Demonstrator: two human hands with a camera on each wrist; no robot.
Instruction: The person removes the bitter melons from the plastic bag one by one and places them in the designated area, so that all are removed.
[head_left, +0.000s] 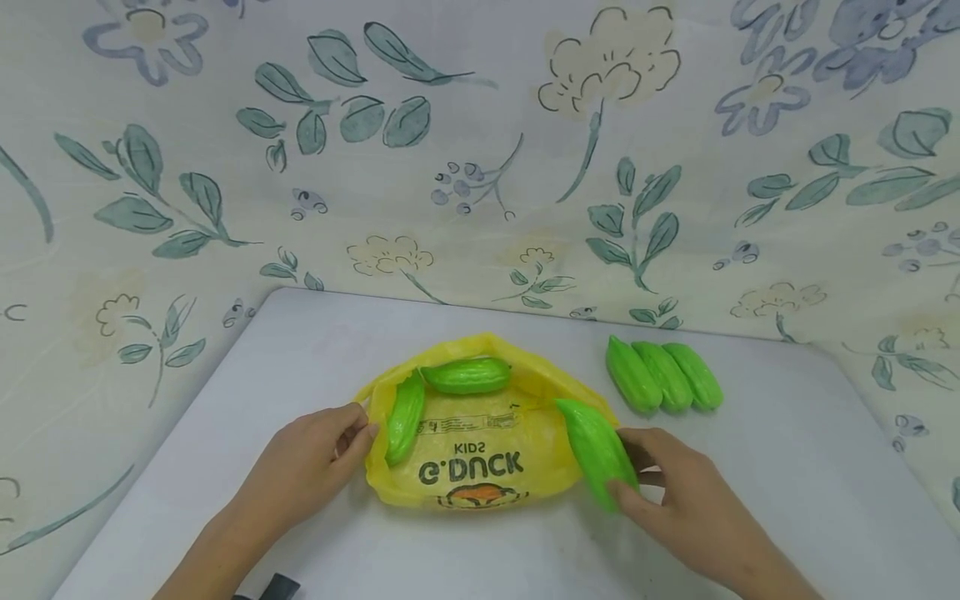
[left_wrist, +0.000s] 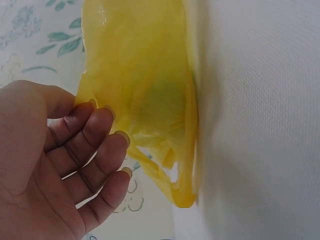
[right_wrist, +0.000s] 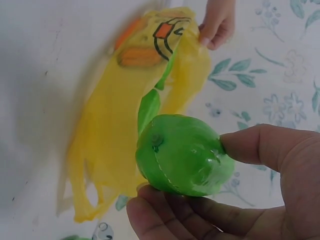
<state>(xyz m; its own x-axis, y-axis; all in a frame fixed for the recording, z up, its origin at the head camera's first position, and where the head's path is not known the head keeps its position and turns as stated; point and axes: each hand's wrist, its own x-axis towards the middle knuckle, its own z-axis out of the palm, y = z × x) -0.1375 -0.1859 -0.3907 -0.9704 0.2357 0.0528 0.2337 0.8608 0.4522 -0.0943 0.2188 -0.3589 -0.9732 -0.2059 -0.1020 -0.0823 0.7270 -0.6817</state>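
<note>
A yellow plastic bag [head_left: 480, 425] with dark lettering lies on the white table, its mouth spread wide. Two ridged green bitter melons show inside it, one lying across [head_left: 467, 376] and one along the left side [head_left: 405, 418]. My left hand [head_left: 318, 450] pinches the bag's left edge between thumb and forefinger; in the left wrist view its other fingers are bent beside the film. Between the thumb and fingers of my right hand [head_left: 675, 492] is another bitter melon [head_left: 596, 450], tilted, in front of the bag's right side. The right wrist view shows this melon's blunt end [right_wrist: 182, 155].
Three more bitter melons [head_left: 663, 375] lie side by side on the table [head_left: 780, 467], behind the right hand. A floral cloth [head_left: 487, 150] stands along the table's back. At the bottom left, a small black object [head_left: 281, 587] is partly in view.
</note>
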